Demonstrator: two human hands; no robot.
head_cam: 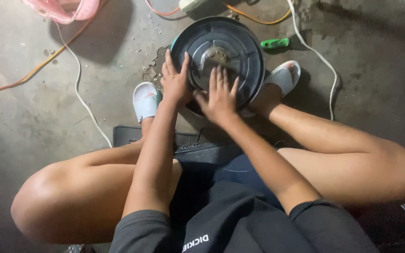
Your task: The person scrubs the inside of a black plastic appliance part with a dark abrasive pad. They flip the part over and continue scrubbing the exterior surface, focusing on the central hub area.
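Bare concrete floor [33, 117], stained. Left hand [175, 82] and right hand [220, 96] lie flat, fingers spread, on round dark ribbed metal disc [240, 47]. Green-handled screwdriver [274, 43] lies just right.

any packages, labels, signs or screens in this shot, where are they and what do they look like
No packages, signs or screens show.
Printed mark on the shorts: bottom centre, small white lettering on dark fabric.
The round dark disc under the left hand and right hand shows no label.
Green-handled tool on the floor right of the disc: no label can be made out.
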